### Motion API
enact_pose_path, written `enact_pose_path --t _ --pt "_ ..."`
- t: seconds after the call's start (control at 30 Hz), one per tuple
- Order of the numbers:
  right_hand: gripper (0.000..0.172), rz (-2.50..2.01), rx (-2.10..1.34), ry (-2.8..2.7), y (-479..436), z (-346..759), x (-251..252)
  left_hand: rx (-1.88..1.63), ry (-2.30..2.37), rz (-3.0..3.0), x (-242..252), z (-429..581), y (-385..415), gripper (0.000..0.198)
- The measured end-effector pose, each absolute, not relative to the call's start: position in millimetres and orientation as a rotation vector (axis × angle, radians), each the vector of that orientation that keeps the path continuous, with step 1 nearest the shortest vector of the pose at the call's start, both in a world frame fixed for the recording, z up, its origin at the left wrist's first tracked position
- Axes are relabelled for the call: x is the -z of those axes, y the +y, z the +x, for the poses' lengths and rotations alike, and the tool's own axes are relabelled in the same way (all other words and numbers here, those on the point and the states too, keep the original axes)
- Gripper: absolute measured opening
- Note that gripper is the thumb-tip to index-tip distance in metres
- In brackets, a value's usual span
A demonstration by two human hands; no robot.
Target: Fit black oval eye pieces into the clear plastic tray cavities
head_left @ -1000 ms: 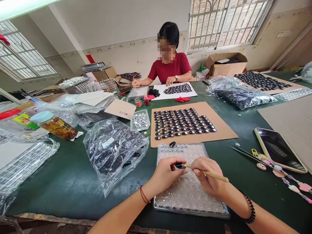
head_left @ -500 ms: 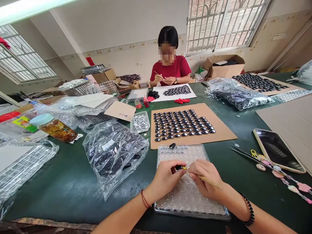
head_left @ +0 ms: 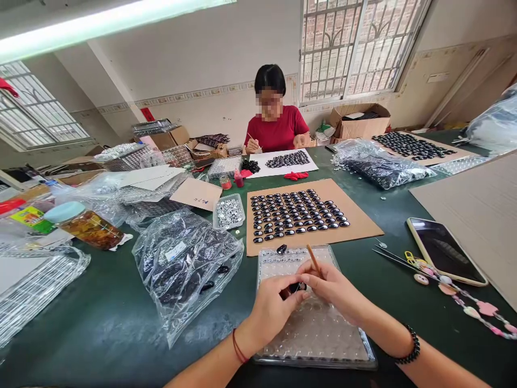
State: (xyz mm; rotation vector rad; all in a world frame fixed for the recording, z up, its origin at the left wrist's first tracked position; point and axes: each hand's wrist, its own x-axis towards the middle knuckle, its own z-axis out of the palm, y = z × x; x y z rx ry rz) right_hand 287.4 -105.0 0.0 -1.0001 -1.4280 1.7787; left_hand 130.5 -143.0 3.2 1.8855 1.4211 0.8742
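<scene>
My left hand (head_left: 270,311) is closed in a pinch on a small black oval piece (head_left: 298,286) above a clear bubble tray (head_left: 313,334). My right hand (head_left: 333,288) touches the same piece with its fingertips and holds a thin wooden stick (head_left: 313,258) that points up and away. One loose black piece (head_left: 281,249) lies at the tray's far edge. Beyond it a brown cardboard sheet (head_left: 355,221) carries rows of black oval pieces (head_left: 297,214).
A plastic bag of black parts (head_left: 186,258) lies left of the tray, beside a small tub of silver discs (head_left: 229,211). A phone (head_left: 444,250), tweezers (head_left: 393,256) and a bead charm lie right. A person in red (head_left: 277,129) works across the green table (head_left: 100,312). A glass jar (head_left: 83,223) stands left.
The stick has swung from lying out to the right to pointing up and forward. Both hands stayed pinched together over the tray. The camera view tilted slightly.
</scene>
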Motion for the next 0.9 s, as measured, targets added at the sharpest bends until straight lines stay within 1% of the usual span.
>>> enact_pose_path --t 0.2,0.33,0.63,0.77,0.9 --pt "0.037 -1.004 -1.877 -1.261 -105 287 2 -1.029 1.348 2.139 4 125 -143 0.032" --pt "0.038 -0.986 -1.979 -1.085 -104 286 7 -1.158 1.275 2.395 6 120 -140 0.022" --pt "0.042 -0.872 -2.113 -0.856 -106 281 8 -1.16 1.119 2.75 2 109 -135 0.032" --pt "0.042 -0.854 -2.107 -0.853 -105 280 9 -1.193 1.113 2.83 0 106 -132 0.027" --pt "0.042 -0.887 -2.095 -0.891 -105 280 5 -1.146 1.128 2.725 -2 105 -132 0.02"
